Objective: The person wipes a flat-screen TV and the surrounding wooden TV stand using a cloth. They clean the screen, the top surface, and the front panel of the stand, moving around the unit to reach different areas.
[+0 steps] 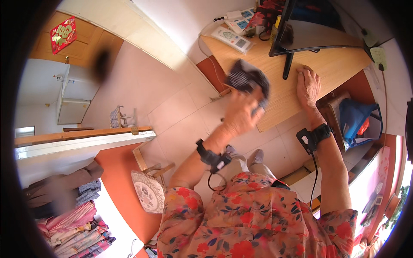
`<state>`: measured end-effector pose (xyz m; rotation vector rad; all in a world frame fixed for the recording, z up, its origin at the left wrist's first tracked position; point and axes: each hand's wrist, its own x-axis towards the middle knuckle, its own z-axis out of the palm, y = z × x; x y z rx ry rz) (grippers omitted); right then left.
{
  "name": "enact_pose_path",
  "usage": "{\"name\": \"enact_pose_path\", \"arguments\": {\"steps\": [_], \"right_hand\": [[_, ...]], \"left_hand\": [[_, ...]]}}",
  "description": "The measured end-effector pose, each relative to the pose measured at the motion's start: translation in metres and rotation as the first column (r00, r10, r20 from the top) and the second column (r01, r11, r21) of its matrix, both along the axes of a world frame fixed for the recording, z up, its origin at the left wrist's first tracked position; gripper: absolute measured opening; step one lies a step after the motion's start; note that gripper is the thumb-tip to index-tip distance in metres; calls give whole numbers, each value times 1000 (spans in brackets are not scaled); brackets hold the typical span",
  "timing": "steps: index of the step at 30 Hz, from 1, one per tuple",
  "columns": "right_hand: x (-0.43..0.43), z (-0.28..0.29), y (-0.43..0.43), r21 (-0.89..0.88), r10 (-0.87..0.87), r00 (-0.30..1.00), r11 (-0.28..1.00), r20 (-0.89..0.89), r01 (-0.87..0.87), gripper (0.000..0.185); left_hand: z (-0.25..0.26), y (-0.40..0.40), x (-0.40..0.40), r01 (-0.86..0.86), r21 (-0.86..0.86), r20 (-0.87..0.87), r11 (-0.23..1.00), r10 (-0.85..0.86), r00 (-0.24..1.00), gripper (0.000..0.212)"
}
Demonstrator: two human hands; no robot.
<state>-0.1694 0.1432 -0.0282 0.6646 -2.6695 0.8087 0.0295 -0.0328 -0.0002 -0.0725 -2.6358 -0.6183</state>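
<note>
A dark striped cloth (247, 75), blurred, is held in my left hand (242, 111) at the left edge of a wooden desk (338, 64). Motion blur hides whether the cloth touches the desktop. My right hand (308, 85) rests palm down on the wood, holding nothing. Just left of its fingers is the black foot (288, 66) of a monitor (316, 27), which stands on the desk.
A white packaged device (233, 39) lies at the desk's far left corner beside a yellow bottle (275, 30). A blue bag (358, 119) sits below the desk's right side. Behind on the left are a chair with a patterned seat (148, 192) and piled clothes (69, 219).
</note>
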Motion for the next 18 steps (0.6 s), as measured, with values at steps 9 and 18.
{"name": "enact_pose_path", "arguments": {"steps": [9,18], "right_hand": [[3,3,-1,-15,14,1000,1000,16,-13,24],[3,4,-1,-9,-18,999,1000,38,18,25]], "left_hand": [[-15,-74,-85,-172,-62,96,983,178,979,45],[3,-10,-20,95,37,185,995,-100,978,43]]}}
